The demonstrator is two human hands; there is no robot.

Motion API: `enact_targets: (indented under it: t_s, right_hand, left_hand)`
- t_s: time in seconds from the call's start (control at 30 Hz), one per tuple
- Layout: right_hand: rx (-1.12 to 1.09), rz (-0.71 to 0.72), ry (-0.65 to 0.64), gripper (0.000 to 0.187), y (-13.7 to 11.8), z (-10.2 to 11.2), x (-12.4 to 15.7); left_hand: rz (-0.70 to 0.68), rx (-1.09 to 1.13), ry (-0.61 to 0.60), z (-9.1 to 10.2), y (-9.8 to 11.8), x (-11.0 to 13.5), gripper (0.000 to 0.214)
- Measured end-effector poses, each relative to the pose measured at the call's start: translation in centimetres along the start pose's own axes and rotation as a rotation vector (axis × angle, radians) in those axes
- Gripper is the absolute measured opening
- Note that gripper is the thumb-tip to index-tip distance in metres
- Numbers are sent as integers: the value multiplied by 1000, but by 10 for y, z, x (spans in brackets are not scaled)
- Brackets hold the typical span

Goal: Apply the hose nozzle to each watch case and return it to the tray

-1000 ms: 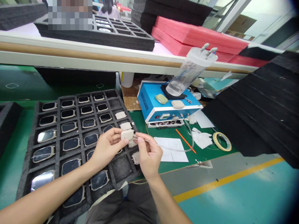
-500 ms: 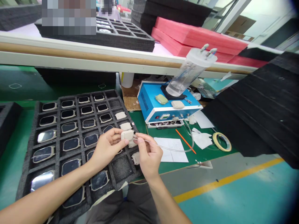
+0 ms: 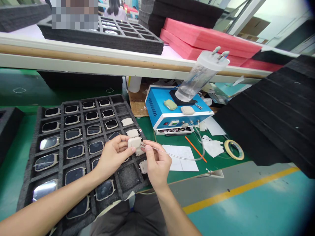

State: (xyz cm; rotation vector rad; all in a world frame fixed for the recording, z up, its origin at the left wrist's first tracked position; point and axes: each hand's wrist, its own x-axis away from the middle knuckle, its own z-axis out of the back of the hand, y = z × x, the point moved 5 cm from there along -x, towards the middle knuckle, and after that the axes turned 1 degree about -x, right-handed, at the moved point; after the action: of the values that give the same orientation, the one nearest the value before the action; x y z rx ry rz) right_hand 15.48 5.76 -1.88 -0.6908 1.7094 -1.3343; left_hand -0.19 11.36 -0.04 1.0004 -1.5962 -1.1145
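My left hand (image 3: 117,151) pinches a beige smartwatch case (image 3: 134,142) by its edge, back side up, over the right part of a dark foam tray (image 3: 129,178). Closed on the end of a thin clear tube (image 3: 172,154), my right hand (image 3: 157,160) keeps the tip at the case's right side. Whether the tip touches the case is too small to tell. From there the tube loops to a blue machine (image 3: 159,111). Several watch cases with dark screens (image 3: 75,151) sit in the tray's compartments. Others lie back up in the right column, like this beige one (image 3: 127,121).
On the machine stand a clear cylinder (image 3: 190,80), a greenish case (image 3: 170,105) and a beige case (image 3: 187,110). White paper (image 3: 183,160), an orange stick (image 3: 196,149) and a tape roll (image 3: 227,152) lie to the right. A shelf edge (image 3: 98,60) spans the back; a person is behind it.
Both hands, the watch case and the tube hold almost the same position. The view has shifted very slightly, and the person behind the shelf has moved a little.
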Motion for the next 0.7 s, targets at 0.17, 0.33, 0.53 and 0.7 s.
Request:
enact_targets:
  t_s: [0.17,0.33,0.53,0.7]
  right_hand:
    - [1,-5,4,19,0,0,0]
    - [3,-6,1,20,-1,0,0]
    - [4,-12,-6,19,0,0,1]
    - [13,-5,-6,21,0,0,0]
  left_hand:
    - [-16,-18,-5,1,0,1,56]
    - [-18,-20,-10,1,0,1,56]
    - [-19,-18,-10,0,1,1,56]
    - [-13,-17,-7,0,0,1,58]
